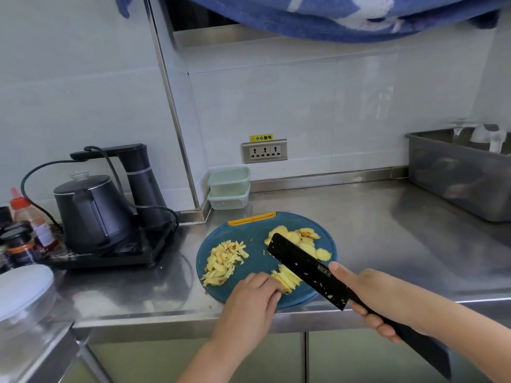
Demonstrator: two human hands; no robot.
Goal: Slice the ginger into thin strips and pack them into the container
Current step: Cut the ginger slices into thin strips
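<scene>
ok so the bit that matters here: the small stack of pale yellow ginger slices (pixel 287 279) is sitting right between the two hands, at the near edge of the round teal plastic cutting board (pixel 249 236).

The left hand (pixel 249 297) is coming at it from the near-left. Its fingers are bent over and the tips are pinning the stack down, claw style.

The right hand (pixel 373 297) is wrapping fully around the handle of the black rectangular cleaver (pixel 304 268), with one finger lying up on the flat of the blade.

The blade's long axis is running diagonally, from near-right by the counter edge to far-left over the board. The cuts already in the stack are lining up roughly with it. The blade is covering the right side of the stack, and I can't tell if the edge is actually touching ginger or hovering just over it.

So I'm guessing the next chop is landing just beside those left fingertips, and that's the risky part.

- Heap of finished ginger strips (pixel 224 261): lying on the left of the board.
- Uncut round ginger slices (pixel 298 239): waiting at the far right, partly behind the blade.
- Two stacked clear plastic containers with pale green lids (pixel 229 187): sitting against the wall beyond the board, well apart from both hands and more on the left hand's side.
</scene>
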